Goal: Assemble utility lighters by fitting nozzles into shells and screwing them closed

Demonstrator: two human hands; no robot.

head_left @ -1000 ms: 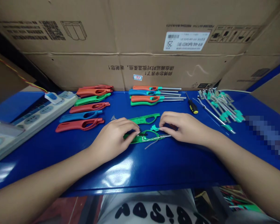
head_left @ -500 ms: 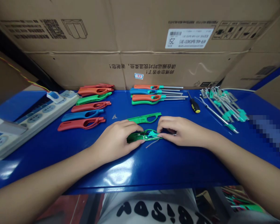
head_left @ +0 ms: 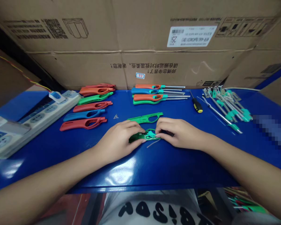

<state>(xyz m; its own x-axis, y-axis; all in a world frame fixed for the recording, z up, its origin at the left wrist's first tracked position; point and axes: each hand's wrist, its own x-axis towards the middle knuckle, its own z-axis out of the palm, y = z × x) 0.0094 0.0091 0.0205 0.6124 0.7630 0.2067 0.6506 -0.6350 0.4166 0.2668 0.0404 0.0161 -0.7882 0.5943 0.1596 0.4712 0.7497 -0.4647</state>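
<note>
Green plastic is showing between two bare hands: a hollow half-shell point(head_left: 135, 137) is lying near the middle of the blue desk point(head_left: 173, 168), back from its front edge. From the head view, I am seeing the left hand point(head_left: 121, 137) curving thumb and fingers around the shell's left end, holding it from both sides. The right hand point(head_left: 178, 132) is narrowing to a pinch on a small teal piece point(head_left: 151, 134), which is sitting over the shell's right part. A thin grey strip point(head_left: 153, 143) is lying just in front.

Behind the shell, a second green half point(head_left: 144, 119) is resting, with tiny screws point(head_left: 116, 116) clustering off its left end. Toward the desk's back edge, coloured handles point(head_left: 93, 106) are lining up on the left, lighters point(head_left: 147, 97) are lying together in the middle, and a black-and-yellow screwdriver point(head_left: 197, 105) is resting to their right. Teal-ended metal tubes point(head_left: 247, 116) are lying heaped toward the back right corner, while a white power strip point(head_left: 44, 113) is running along the left edge.
</note>
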